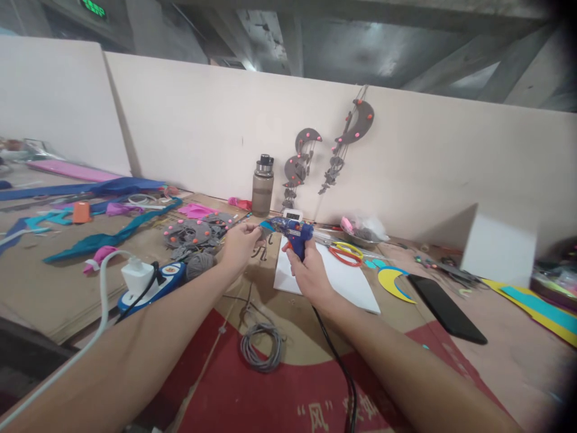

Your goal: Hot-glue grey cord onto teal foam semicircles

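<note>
My right hand (pixel 312 273) is wrapped round the handle of a blue hot glue gun (pixel 303 231) with an orange trigger. Its nozzle points left, towards my left hand (pixel 241 248). Between the fingertips of that hand is a small teal piece (pixel 267 225), close to the nozzle; whether the two touch I cannot tell. Below the glue gun lies a sheet of white paper (pixel 347 279). A coil of grey cord (pixel 262 349) rests on the cardboard (pixel 243 397) between my forearms. The glue gun's black cable (pixel 331 343) runs down towards me.
Left of my hands are grey felt pieces with pink dots (pixel 189 231), a ball of grey yarn (pixel 199 263) and a power strip (pixel 169 279). A bottle (pixel 262 189) stands behind. To the right lie scissors (pixel 347 252), a yellow crescent (pixel 394 284) and a black phone (pixel 446 308).
</note>
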Tool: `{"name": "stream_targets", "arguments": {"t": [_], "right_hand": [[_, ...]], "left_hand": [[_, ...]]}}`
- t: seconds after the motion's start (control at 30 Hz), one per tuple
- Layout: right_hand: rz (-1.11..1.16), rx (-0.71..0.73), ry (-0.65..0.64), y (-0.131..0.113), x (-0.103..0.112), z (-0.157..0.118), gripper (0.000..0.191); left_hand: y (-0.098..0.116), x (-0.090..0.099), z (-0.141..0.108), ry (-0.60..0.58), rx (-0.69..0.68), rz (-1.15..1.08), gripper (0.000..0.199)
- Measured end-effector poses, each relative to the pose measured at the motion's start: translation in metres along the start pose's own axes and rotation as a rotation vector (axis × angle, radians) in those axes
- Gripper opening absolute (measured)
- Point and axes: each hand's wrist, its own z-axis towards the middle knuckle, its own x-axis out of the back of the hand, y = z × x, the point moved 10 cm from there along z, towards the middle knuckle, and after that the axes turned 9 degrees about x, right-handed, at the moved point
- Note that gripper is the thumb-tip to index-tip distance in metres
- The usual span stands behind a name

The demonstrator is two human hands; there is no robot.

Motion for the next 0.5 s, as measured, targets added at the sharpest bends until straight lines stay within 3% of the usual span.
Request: {"name": "stream_targets", "arguments": {"t": [0.23, 0.5], "right_hand": [[-0.21, 0.069, -0.049, -0.0071, -0.0035, 0.0004, 0.029], [-0.262, 0.065, -0.049, -0.0057, -0.0042, -0.001, 0.027]], "left_hand": [[-0.0017, -0.0013, 0.0024, -0.02, -0.023, -0.011, 0.018], [0.0021, 0.0013, 0.0034, 0.029, -0.087, 0.172, 0.016]]}}
